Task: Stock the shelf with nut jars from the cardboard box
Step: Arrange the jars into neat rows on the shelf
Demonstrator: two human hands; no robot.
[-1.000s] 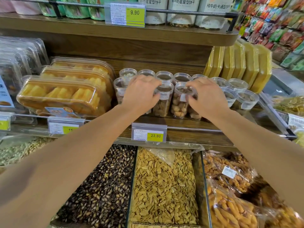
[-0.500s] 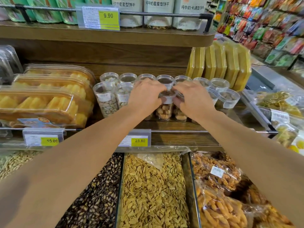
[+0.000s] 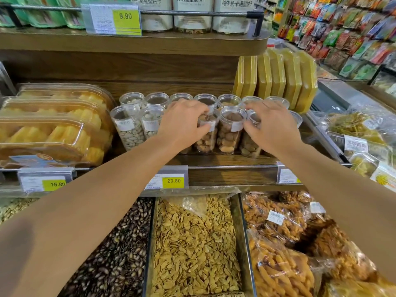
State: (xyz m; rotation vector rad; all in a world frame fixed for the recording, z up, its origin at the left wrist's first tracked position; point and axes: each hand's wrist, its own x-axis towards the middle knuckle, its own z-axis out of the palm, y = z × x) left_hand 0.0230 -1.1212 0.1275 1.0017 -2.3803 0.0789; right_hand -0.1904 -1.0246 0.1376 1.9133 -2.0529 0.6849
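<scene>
Left hand (image 3: 182, 123) grips a nut jar (image 3: 205, 136) in the near row on the shelf (image 3: 225, 161). Right hand (image 3: 272, 127), fingers curled, holds the jar (image 3: 249, 142) two places right.

I'm seeing clear jars (image 3: 232, 129) showing brown nuts, yellow price tag (image 3: 173, 180) glowing below them, wood-grain brown shelf (image 3: 225, 176), black-striped seeds (image 3: 120, 249) beneath.

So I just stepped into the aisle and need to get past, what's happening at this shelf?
A person is stocking clear nut jars on the middle wooden shelf. The left hand grips one front-row jar, and the right hand has its fingers on another jar. A third jar stands between the hands. More jars already stand in two rows. No cardboard box is in view.
</scene>
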